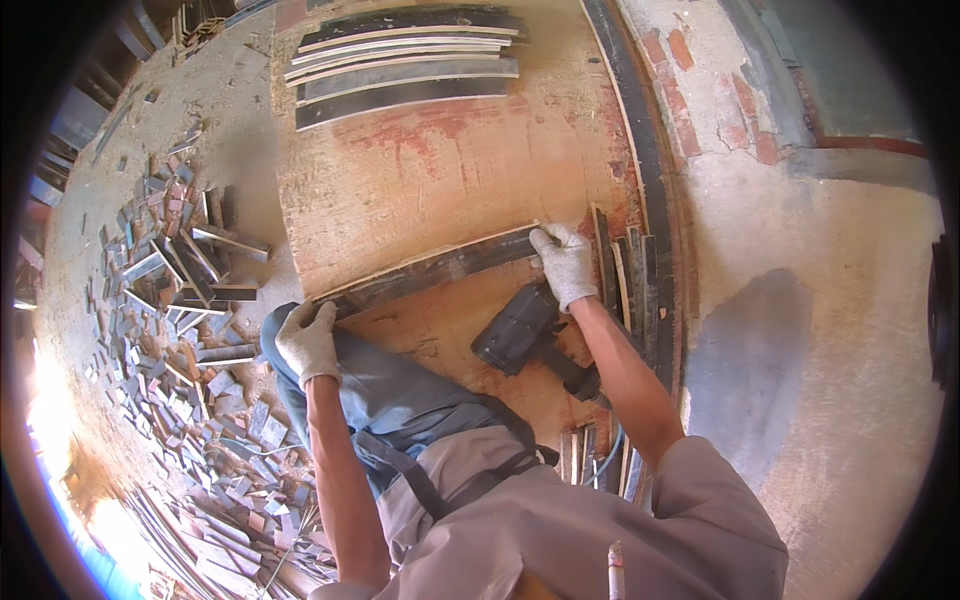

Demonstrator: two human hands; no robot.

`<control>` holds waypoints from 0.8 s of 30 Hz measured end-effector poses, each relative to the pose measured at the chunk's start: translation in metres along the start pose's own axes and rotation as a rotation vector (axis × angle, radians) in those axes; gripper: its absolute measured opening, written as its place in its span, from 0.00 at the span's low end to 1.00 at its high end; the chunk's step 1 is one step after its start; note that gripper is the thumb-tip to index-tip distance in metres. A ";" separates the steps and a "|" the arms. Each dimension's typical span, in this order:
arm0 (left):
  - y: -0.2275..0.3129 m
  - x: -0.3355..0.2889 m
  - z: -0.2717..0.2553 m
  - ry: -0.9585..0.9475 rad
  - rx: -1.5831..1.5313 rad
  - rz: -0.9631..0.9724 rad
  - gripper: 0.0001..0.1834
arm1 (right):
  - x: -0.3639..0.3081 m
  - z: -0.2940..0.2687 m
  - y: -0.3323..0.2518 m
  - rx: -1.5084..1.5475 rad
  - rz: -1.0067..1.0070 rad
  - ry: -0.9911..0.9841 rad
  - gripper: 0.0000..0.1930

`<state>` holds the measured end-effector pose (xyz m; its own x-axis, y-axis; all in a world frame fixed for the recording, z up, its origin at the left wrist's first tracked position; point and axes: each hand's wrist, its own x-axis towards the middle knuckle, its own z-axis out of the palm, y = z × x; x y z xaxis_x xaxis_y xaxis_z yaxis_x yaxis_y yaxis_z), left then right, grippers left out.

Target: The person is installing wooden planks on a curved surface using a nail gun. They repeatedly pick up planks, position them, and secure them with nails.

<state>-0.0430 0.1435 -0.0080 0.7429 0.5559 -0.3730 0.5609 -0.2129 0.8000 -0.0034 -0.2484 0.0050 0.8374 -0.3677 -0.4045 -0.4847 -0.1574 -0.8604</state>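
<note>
A long dark-faced wooden strip (440, 267) with pale edges lies slantwise across the plywood sheet before me. At its left end, above my knee, my gloved left hand (309, 342) closes on it with the thumb apart from the fingers. My gloved right hand (565, 266) pinches the strip's right end; some fingertips are hidden. Just below that hand a black nail gun (518, 328) rests on the plywood, partly behind my right forearm. Neither hand touches the nail gun.
Further off, several dark strips (405, 75) lie side by side on the plywood sheet (450, 180). More strips (650, 290) stand along its right edge, by a patched wall (720, 110). Wood offcuts (190, 270) litter the floor at left. A light-blue hose (608, 455) runs beneath my right arm.
</note>
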 end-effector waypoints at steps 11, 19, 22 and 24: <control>0.018 -0.009 -0.001 -0.018 -0.025 -0.081 0.23 | 0.003 0.002 0.001 0.038 -0.001 0.041 0.12; 0.026 -0.014 0.000 0.026 0.002 -0.097 0.20 | -0.002 0.007 -0.005 0.051 0.013 0.068 0.12; 0.025 -0.013 0.001 0.027 -0.004 -0.105 0.20 | 0.000 0.006 -0.004 0.051 0.017 0.053 0.11; 0.021 -0.011 0.002 0.020 -0.021 -0.102 0.19 | 0.002 0.003 -0.001 0.049 0.003 0.048 0.10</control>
<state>-0.0392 0.1315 0.0120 0.6749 0.5899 -0.4433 0.6251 -0.1377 0.7683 -0.0005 -0.2458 0.0041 0.8219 -0.4123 -0.3931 -0.4736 -0.1112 -0.8737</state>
